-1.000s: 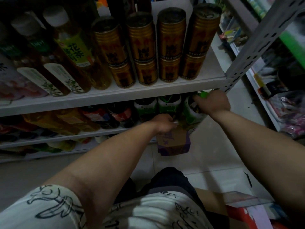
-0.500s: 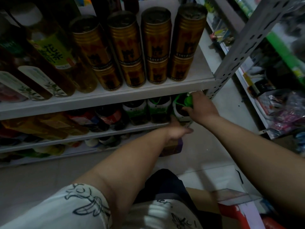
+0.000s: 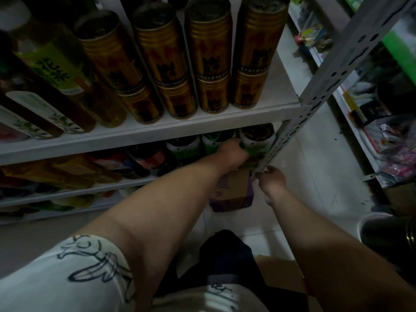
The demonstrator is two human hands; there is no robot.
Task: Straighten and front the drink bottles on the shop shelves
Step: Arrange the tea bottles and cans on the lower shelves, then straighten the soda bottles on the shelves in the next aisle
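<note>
Upper shelf: white board carrying tall drinks, fixed at its right end to a grey perforated post.
Gold cans: four columns stacked two high, each with a dark emblem and a band of small print too blurred to read.
Tea bottle: yellow-green label with large dark Chinese characters, not legible; it leans beside darker bottles with white leaf-printed labels.
Lower shelf: holds green-label bottles in a row at the right end.
Cardboard box: brown with purple print, unreadable, on the floor below the hands.
Left hand: reaches under the upper shelf, fingers curled round the side of the end bottle; fingertips hidden.
Right hand: fingers bunched at the post's lower edge, touching it; I cannot tell whether they pinch anything.
End bottle: upright, last in the row, just beside the post.
</note>
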